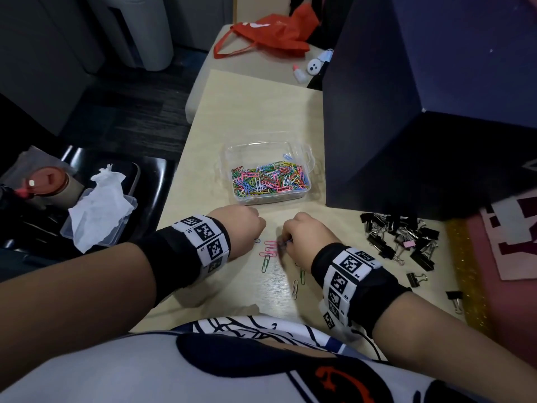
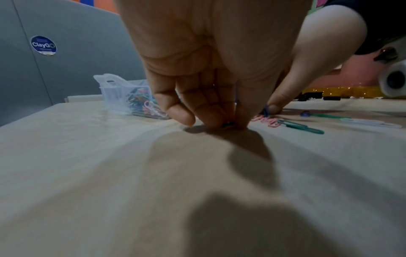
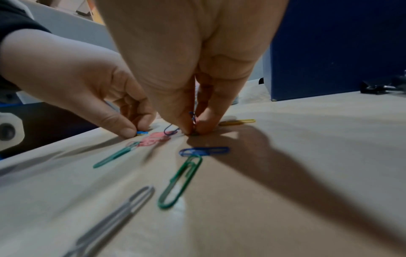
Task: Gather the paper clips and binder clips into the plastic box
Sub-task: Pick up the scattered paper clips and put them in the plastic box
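Note:
The clear plastic box stands mid-table, holding many coloured paper clips. Just in front of it, my left hand pinches a small blue paper clip against the tabletop. My right hand is close beside it, thumb and forefinger pinching a dark blue paper clip at the table. Between the hands lie pink clips. A green clip, another green one, a blue one, a grey one and a yellow one lie loose nearby. Black binder clips are heaped to the right.
A tall dark blue box rises right behind the plastic box. To the left, off the table, a chair holds a lid with tissue and a cup. A red bag lies far back. A gold glitter strip runs along the table's right.

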{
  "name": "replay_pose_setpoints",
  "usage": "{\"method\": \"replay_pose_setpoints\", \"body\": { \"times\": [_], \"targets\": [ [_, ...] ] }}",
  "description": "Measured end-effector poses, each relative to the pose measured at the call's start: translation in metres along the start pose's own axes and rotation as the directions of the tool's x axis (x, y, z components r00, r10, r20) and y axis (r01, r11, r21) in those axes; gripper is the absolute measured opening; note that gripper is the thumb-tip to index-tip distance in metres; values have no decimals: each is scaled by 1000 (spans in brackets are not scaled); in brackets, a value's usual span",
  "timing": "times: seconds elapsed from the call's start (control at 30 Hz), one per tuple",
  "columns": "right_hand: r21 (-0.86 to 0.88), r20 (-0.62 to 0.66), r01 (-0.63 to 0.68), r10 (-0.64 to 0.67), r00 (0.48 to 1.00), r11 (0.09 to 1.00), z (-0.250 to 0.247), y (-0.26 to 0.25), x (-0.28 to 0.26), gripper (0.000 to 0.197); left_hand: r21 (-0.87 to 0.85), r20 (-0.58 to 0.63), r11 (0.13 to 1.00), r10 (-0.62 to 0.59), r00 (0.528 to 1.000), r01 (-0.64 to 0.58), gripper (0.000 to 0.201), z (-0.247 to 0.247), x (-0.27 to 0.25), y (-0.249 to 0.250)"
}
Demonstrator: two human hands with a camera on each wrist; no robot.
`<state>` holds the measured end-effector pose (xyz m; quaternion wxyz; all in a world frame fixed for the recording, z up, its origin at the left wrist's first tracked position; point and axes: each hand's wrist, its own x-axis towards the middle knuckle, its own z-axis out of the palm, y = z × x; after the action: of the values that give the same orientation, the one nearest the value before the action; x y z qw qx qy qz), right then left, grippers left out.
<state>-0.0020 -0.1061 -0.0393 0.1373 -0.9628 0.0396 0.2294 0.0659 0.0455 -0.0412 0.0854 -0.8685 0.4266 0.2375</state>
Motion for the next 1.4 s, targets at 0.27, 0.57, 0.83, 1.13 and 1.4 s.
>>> {"method": "replay_pose_setpoints", "body": {
  "times": [0.27, 0.57, 0.83, 1.13, 1.4],
  "targets": [
    [85, -114, -45, 54, 992, 995, -31, 1, 14, 15, 12, -87, 1000, 12, 996, -11, 23, -12, 0, -2],
    [299, -323, -16, 117, 939, 954, -68, -5, 23, 32, -290, -451, 954, -207, 868, 77, 26, -59, 1, -35],
    [-159, 141, -234, 257, 956, 959, -34, 13, -15, 57, -174, -309, 985, -34, 951, -21, 28, -34, -5, -9],
    [-141, 138, -197, 216, 967, 970, 0, 10, -35, 70, -36, -16, 995, 94, 995, -94, 68, 5, 4, 23],
    [36, 89, -164, 160, 983, 986, 0, 5, -28, 58, -15, -41, 1000, 3, 999, -3, 13, 5, 7, 14]
  ]
}}
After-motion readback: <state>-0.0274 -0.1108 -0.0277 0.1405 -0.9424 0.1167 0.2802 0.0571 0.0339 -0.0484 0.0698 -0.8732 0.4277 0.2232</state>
